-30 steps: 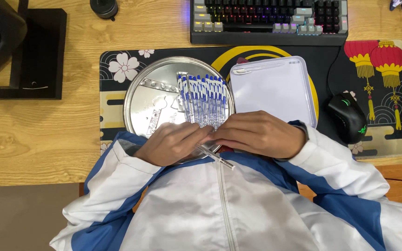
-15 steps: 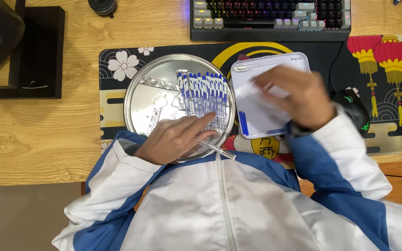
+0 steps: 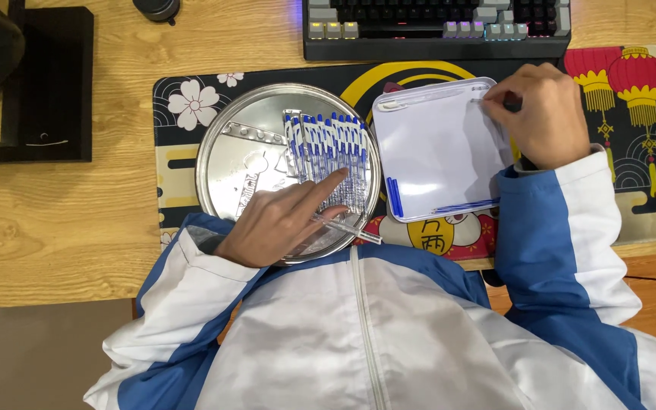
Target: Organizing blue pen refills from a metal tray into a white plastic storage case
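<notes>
Resting flat and loose on the tray (image 3: 225,156) rim, left hand (image 3: 279,222) fingers the pens (image 3: 328,152); right hand (image 3: 540,114) pinches the pouch (image 3: 434,152) corner.

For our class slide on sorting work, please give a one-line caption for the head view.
Left hand rests on pens in a round metal tray; right hand reaches the white pouch.

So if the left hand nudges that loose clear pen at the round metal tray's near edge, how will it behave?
The loose clear pen looks thin, round and light, so it would probably roll. It overhangs the round metal tray rim, so a push from the left hand might tip it off.
</notes>
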